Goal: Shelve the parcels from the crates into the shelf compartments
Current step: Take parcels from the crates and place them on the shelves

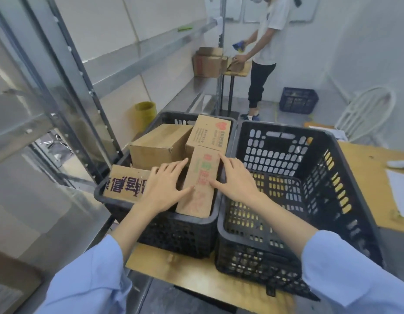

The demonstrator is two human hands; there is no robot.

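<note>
Both hands, L & R, fingers straight, flank the long red-print carton in the left crate, nothing gripped yet; should clamp both long sides, lift straight.

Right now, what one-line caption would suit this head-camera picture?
Left hand and right hand touch a long printed parcel in the left crate, beside the right crate.

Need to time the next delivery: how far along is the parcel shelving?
Done: the right crate is empty. In hand: the left hand and right hand lie flat-fingered on the red-printed box in the left crate, not yet lifted. Left: that box, the plain box and the purple-lettered box all await shelving.
</note>
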